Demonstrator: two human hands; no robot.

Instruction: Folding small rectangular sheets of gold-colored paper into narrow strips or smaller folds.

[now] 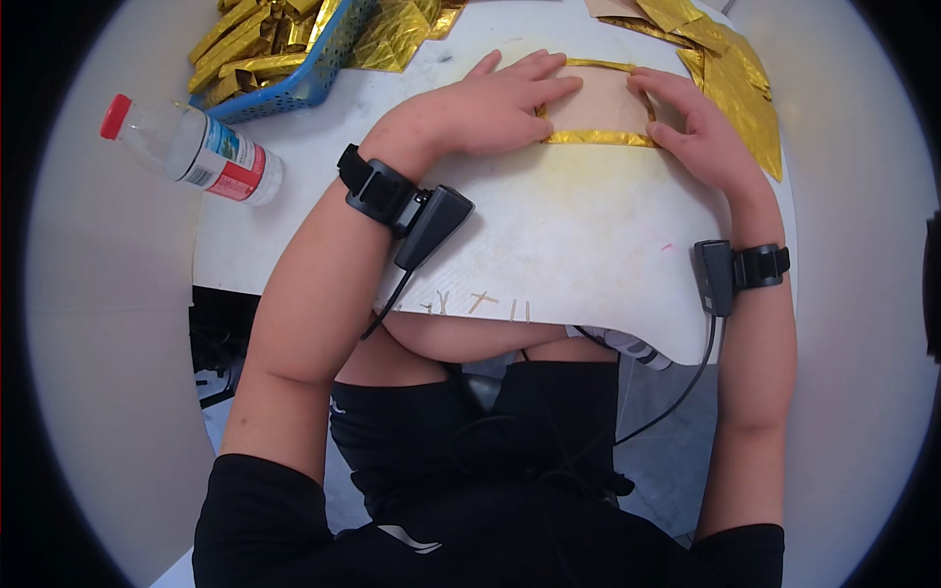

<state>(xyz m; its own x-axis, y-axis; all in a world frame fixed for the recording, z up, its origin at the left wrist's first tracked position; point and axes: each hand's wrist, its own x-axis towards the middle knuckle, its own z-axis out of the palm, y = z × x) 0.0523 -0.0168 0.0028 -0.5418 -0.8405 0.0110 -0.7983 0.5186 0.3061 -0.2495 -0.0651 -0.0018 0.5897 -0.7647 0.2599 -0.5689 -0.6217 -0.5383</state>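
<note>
Craft workshop: basket [323,69] of gold foil

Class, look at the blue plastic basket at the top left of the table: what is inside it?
The blue basket holds a heap of folded gold foil pieces, some leaning over its rim. What lies beneath the heap is covered, and the picture's edge cuts off the basket's far end.

Glossy, crinkled gold foil sheets [730,83] lay at upper right; the blue basket [319,64] looked plastic, the bottle [191,147] clear plastic, the counter [588,245] matt white.
</note>
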